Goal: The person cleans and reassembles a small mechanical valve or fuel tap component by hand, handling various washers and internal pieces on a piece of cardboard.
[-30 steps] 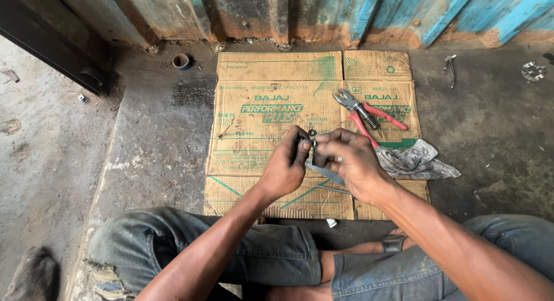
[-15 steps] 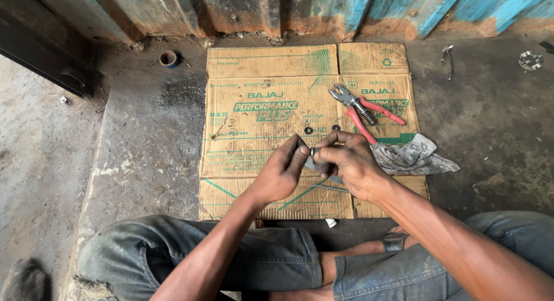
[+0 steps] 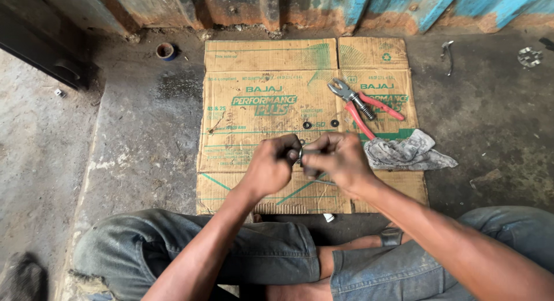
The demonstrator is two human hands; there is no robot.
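My left hand (image 3: pixel 272 165) and my right hand (image 3: pixel 334 159) meet over a flattened cardboard sheet (image 3: pixel 254 110), both pinching a small dark metal part (image 3: pixel 302 155) between the fingertips. Most of that part is hidden by my fingers. Two small black washers (image 3: pixel 320 124) lie on the cardboard just beyond my hands. Red-handled pliers (image 3: pixel 363 105) rest on the cardboard to the upper right, and a crumpled grey rag (image 3: pixel 407 152) lies right of my right hand.
I sit cross-legged in jeans on a concrete floor. A rusty blue metal wall (image 3: pixel 346 4) runs along the far edge. A small tape roll (image 3: pixel 165 50) sits far left, a metal hook (image 3: pixel 448 51) and a round metal piece (image 3: pixel 528 56) far right.
My hands have drawn slightly closer to me and closed tighter around the small part. The view has shifted a little; pliers, rag and washers have stayed put.
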